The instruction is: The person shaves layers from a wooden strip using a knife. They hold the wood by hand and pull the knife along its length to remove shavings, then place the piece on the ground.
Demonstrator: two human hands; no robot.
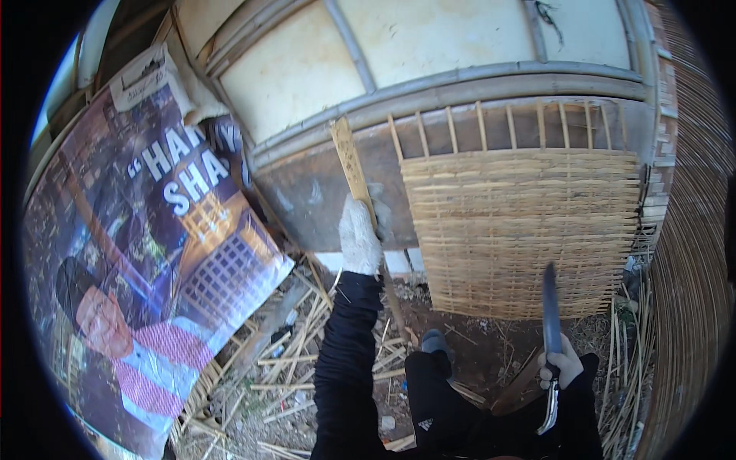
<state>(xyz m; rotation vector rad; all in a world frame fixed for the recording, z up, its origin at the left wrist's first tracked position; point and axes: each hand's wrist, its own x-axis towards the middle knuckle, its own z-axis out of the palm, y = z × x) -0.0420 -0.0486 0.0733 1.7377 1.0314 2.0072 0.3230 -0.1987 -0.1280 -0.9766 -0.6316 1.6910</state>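
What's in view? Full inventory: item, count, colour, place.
bamboo strip: 1, yellowish, upright in left hand
knife: 1, dark grey blade, in right hand
woven panel: 1, tan, right of centre
loose strips: many, straw-coloured, on the ground
banner: 1, multicoloured, left side
wall panels: several, cream, top
bamboo poles: several, greyish, framing wall panels
board: 1, brown, behind left hand
ribbed surface: 1, brown, far right
litter: several bits, mostly white, ground
left hand: 1, whitish glove, centre
right hand: 1, pale, lower right
left sleeve: 1, black, bottom centre
trousers: 1 pair, black, bottom
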